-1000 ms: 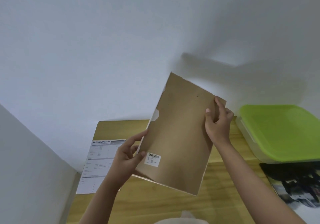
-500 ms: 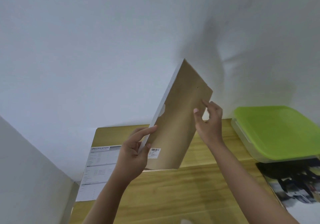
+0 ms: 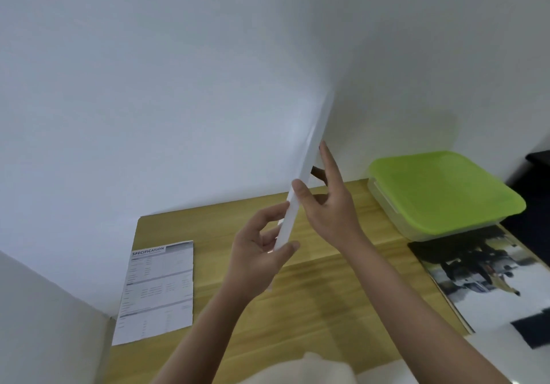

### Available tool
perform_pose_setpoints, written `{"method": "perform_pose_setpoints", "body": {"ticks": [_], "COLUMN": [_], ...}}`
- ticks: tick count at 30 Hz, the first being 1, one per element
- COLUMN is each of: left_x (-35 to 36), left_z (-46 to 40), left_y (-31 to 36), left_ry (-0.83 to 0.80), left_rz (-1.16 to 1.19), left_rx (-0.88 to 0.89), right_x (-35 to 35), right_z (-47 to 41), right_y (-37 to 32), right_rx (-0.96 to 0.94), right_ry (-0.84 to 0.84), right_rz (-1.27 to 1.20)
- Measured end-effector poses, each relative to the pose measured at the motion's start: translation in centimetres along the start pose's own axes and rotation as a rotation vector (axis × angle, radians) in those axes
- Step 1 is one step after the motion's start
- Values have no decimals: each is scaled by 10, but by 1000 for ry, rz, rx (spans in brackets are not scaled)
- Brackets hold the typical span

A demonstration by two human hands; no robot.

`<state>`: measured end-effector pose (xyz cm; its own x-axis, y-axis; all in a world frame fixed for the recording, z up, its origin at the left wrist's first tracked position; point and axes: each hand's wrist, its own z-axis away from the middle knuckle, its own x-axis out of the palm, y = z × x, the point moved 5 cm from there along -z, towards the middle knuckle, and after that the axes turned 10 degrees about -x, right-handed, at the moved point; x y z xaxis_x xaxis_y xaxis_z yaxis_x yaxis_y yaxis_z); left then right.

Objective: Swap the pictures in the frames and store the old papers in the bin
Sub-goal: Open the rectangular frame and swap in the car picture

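I hold a white picture frame point(image 3: 300, 175) upright above the wooden table point(image 3: 312, 288), turned edge-on so only its thin white side shows. My left hand point(image 3: 259, 252) pinches its lower end between thumb and fingers. My right hand point(image 3: 330, 202) lies flat against its right face, thumb on the near edge. A printed sheet headed "SPECIFICATION" point(image 3: 157, 291) lies on the table at the left. A dark photo print point(image 3: 488, 276) lies at the right. The bin point(image 3: 440, 193), a clear box with a lime green lid, stands shut at the back right.
A white wall rises close behind the table and another white surface closes in the left side. A pale cloth-like shape point(image 3: 300, 368) shows at the bottom edge. A dark object point(image 3: 538, 157) sits at the far right behind the bin.
The frame has been turned from showing its brown back to edge-on and raised a little. Both hands stayed on it, the right hand shifting to lie flat along its side.
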<state>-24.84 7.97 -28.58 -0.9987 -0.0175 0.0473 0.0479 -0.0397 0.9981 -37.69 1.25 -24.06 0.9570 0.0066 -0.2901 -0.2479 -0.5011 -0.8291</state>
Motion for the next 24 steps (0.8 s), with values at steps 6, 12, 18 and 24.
{"method": "perform_pose_setpoints", "body": {"ticks": [6,12,18,24], "left_x": [25,50,18,-16], "left_z": [-2,-10,-40,-62], "left_y": [-6,-9,-19,-15], "left_ry": [-82,-228,159,232], "left_rz": [-57,-201,-603,-464], "left_rx": [-41,-21,13,-92], "right_x": [-28,-54,-76,-98], "right_z": [10,18,22,13], "right_y": [5,19,38,48], "right_rx": [69,120,189,133], "right_ry": [81,258,389,395], "right_rz": [67,77,-71,-116]}}
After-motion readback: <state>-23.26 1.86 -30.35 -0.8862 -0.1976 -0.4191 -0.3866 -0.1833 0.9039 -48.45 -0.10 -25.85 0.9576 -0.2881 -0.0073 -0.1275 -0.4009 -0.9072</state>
